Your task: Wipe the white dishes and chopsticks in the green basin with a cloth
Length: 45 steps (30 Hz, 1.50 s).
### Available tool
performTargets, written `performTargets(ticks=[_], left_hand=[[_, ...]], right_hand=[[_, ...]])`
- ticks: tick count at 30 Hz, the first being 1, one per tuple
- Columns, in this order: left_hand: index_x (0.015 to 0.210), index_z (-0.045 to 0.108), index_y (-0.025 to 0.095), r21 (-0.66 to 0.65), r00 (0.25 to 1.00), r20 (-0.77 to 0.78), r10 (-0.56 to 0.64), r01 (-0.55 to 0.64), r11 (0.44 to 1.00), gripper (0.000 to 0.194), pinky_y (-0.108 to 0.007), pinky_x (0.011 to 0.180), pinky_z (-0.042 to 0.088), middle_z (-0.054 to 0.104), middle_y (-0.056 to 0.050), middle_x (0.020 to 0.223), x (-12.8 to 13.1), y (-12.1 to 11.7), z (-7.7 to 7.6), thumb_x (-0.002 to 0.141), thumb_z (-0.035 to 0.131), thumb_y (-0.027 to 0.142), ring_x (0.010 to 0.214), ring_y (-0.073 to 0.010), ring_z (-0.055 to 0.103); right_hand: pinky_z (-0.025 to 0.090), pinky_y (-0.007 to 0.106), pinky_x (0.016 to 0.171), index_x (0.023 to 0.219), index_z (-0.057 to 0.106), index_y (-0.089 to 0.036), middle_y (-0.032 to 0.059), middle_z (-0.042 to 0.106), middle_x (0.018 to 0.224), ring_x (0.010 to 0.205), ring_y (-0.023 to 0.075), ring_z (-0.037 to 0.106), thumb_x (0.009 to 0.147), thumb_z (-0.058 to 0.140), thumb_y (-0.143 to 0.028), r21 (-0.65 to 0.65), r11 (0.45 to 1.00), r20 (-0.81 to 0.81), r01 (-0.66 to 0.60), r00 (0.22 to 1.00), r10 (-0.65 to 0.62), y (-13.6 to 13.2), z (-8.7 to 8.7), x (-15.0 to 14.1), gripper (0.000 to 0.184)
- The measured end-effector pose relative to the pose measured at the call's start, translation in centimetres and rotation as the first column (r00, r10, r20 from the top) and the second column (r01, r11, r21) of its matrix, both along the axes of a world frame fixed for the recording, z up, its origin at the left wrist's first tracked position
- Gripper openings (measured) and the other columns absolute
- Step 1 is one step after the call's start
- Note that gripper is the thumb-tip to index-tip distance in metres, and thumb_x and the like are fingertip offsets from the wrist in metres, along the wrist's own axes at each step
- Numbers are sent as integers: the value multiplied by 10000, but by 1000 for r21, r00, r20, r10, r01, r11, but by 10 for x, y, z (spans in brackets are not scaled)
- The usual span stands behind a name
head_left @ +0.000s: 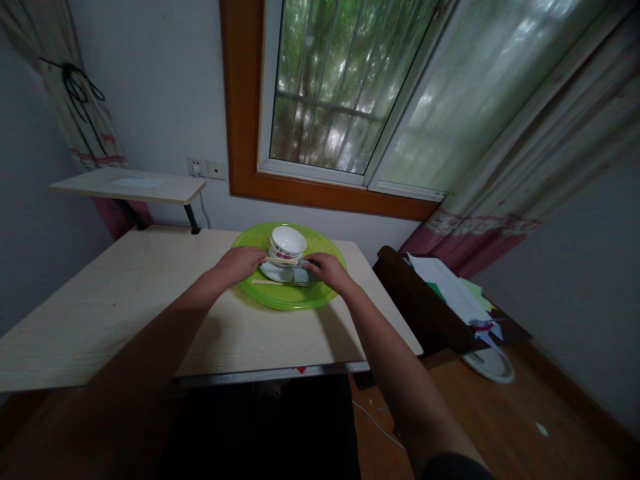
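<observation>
Both your hands rest on the green tray (pixel 250 280) at the far edge of the table (pixel 125 300). Your left hand (pixel 243 262) and right hand (pixel 325 270) each pinch one end of a chopstick (pixel 283 261), keeping it level before the stacked bowls (pixel 287 244). A second chopstick (pixel 273 283) lies flat on the tray, just nearer you.

Round translucent plastic tray (pixel 327 250): bright lime green. Stacked ceramic bowls (pixel 287 243): white, with small red-and-dark motifs on the outer wall. Thin wooden chopsticks (pixel 273 282): pale tan. Rectangular wooden table (pixel 125 293): light beige with fine grain. Window frame (pixel 240 107), far: orange-brown. Curtain (pixel 500 200), right: cream, with a pink lower band.
</observation>
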<state>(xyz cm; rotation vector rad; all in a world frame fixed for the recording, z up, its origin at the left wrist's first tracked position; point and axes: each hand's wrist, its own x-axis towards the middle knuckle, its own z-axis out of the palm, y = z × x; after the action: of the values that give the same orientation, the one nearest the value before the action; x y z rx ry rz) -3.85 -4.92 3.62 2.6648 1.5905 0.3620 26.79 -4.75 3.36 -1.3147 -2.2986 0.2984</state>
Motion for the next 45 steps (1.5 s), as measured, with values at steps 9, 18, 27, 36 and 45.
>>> performTargets(ticks=[9,18,27,36,45], left_hand=[[1083,795,227,-2,998,-31,62,-62,998,348,-352,958,504,791,-102,1217,-12,3,-1,1086,470,352,1168,-280,697],[1028,803,209,-14,998,13,-69,69,997,374,-408,964,512,787,-138,1144,8,-1,-7,1079,467,366,1089,-298,695],[1040,805,218,-32,1000,2,9,-9,999,360,-416,960,498,785,-140,1129,6,-2,-8,1072,478,365,1071,-307,695],[1020,815,233,-22,1000,27,-14,14,1000,339,-398,898,514,798,-119,1077,7,-4,-4,1050,504,365,1023,-296,700],[1025,811,234,-76,998,65,-3,8,997,342,-367,832,503,807,-105,1090,4,1,-10,1053,500,373,981,-283,715]], right_hand=[[540,325,922,1101,813,-183,116,832,1121,1019,245,756,993,689,-246,52,931,-56,361,932,-359,1,8,24,177],[541,324,865,1054,781,-201,84,813,1046,923,225,732,980,702,-284,57,948,-219,312,931,-293,2,-2,-6,137],[521,304,896,856,788,-189,67,781,934,923,195,714,1047,653,-318,29,994,-241,-108,964,111,-1,-8,-18,267],[545,344,957,1145,822,-219,87,831,1146,1033,244,761,918,827,-245,-12,999,-90,-39,995,38,6,-20,-15,228],[549,360,1004,1181,839,-209,112,831,1219,1113,275,769,974,753,-250,-26,994,11,-104,995,104,9,-17,-15,228]])
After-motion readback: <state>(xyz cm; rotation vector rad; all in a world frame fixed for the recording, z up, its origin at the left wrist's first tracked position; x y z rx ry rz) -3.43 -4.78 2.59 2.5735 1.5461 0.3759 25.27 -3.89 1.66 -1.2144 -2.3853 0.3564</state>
